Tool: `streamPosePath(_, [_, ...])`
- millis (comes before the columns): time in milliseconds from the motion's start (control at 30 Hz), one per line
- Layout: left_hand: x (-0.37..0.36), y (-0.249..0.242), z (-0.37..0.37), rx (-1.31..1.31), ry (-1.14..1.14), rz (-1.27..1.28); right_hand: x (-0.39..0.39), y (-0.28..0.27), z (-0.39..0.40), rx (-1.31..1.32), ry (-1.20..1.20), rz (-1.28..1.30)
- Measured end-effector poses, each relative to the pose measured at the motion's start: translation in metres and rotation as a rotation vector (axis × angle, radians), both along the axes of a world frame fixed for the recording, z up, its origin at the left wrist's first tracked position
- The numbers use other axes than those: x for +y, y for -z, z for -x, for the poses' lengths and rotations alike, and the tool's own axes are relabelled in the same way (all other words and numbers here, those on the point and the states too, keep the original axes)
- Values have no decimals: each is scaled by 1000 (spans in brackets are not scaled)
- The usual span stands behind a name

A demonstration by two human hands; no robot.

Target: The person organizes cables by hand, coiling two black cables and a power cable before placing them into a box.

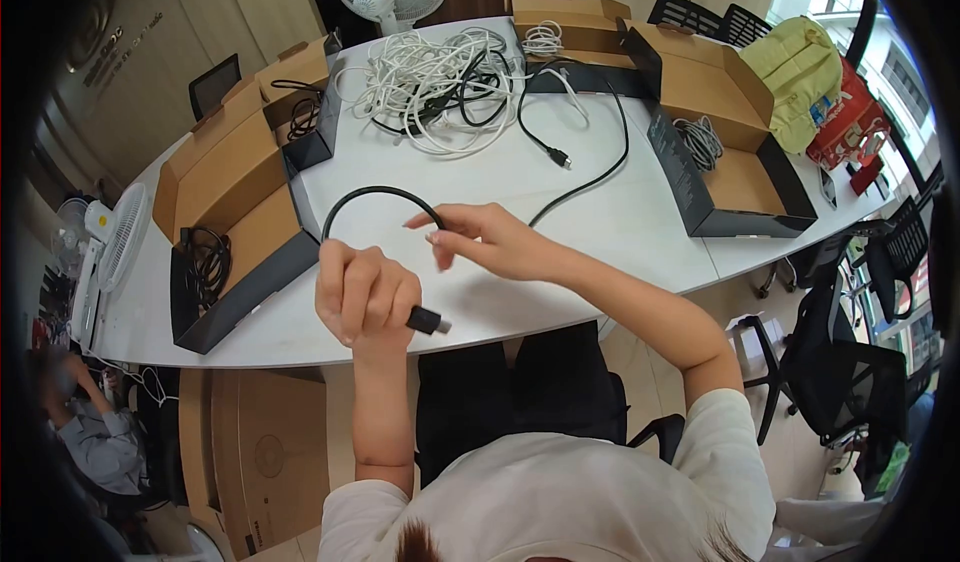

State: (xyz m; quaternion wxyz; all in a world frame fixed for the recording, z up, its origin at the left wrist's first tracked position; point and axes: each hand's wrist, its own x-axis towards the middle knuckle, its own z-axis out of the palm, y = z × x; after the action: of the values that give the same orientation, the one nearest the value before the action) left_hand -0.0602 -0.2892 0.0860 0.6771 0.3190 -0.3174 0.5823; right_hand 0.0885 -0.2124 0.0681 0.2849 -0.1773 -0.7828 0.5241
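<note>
My left hand (366, 292) is closed in a fist around a black cable (375, 190). The cable's plug (427, 320), black with a metal tip, sticks out below the fist toward the right. From the fist the cable arcs up and over to my right hand (490, 240), whose thumb and fingers curl loosely around it. Past this hand a black cable runs over the white table (600, 232) to the back. Another black plug (558, 156) lies on the table beyond my hands. Behind it is a tangled heap of white cables (430, 87) with some black ones mixed in.
Open cardboard boxes hold cables: a left box (245, 212) and back-left box (300, 72) black ones, a right box (740, 182) grey, a back box (575, 37) white. A yellow bag (795, 72) and red bag (850, 122) stand at right. Another person (100, 442) sits lower left.
</note>
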Motion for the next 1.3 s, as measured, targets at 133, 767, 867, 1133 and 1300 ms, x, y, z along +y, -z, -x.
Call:
streamPosePath(133, [4, -9, 1, 121, -617, 260, -16, 19, -5, -185, 130, -434])
streamPosePath(767, [21, 15, 7, 1375, -1047, 116, -20, -8, -62, -32, 386, -1721])
streamPosePath(867, [13, -1, 4, 1600, -831, 110, -22, -18, -65, 27, 334, -1802])
streamPosePath(1133, [1, -4, -8, 1844, -90, -340, -7, -49, -51, 227, 323, -1896])
streamPosePath(1300, [-17, -3, -24, 1372, 234, -286, 16, -48, -29, 300, 382, -1533])
